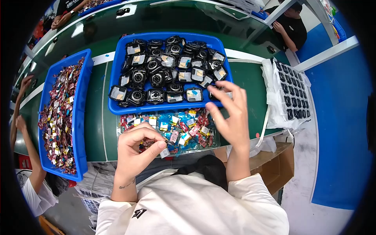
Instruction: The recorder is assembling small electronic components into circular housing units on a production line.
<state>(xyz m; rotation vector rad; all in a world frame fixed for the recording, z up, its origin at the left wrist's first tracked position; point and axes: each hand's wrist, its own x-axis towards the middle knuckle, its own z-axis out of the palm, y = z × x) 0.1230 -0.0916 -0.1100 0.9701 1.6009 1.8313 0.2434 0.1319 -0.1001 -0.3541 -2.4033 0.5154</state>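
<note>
Your left hand pinches a small foil-wrapped part over the loose pile; your right hand hovers open by the blue tray of watch bodies, many apparently waiting

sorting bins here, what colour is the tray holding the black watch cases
Blue, a bright solid blue tray; clearest in the head view.

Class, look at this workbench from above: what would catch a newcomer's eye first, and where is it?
A blue tray packed with black watch cases sits centre, beyond the hands. Below it a clear tray holds colourful small parts; the left hand pinches one there, the right hand hovers open.
</note>
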